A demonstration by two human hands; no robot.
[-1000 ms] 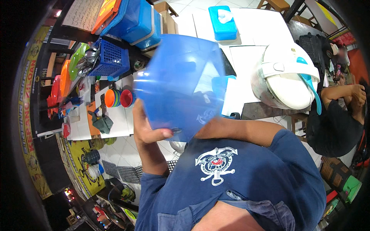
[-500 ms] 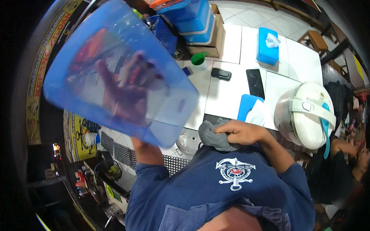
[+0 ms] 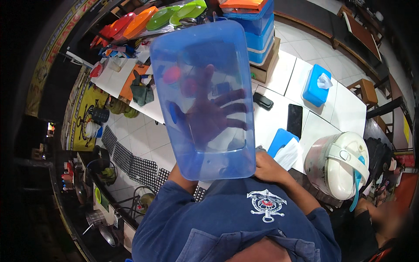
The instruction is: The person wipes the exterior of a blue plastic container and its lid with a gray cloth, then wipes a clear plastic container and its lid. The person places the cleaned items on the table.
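Observation:
A translucent blue plastic box [image 3: 205, 166] is held up in front of me, upright in the picture. Through it shows my left hand [image 3: 211, 111], fingers spread against the plastic, supporting it. My right hand [image 3: 266, 163] is low at the box's right edge; its fingers are mostly hidden, with a little grey showing beside them. Behind are a white table [image 3: 331, 113], a black phone [image 3: 294, 120], a dark oblong object [image 3: 263, 100] and a blue lidded box with white paper [image 3: 283, 142].
A cream rice cooker [image 3: 338, 168] with a blue scoop stands right, beside a blue tissue box [image 3: 317, 91]. Stacked blue containers [image 3: 257, 41] and colourful plates [image 3: 157, 22] are at the back. A black mat [image 3: 139, 172] lies on the lower-left floor. Another person [image 3: 371, 227] is at right.
The blue box has swung from the upper left to the centre and stands more vertical. My right hand and the grey cloth it held are now mostly hidden behind it.

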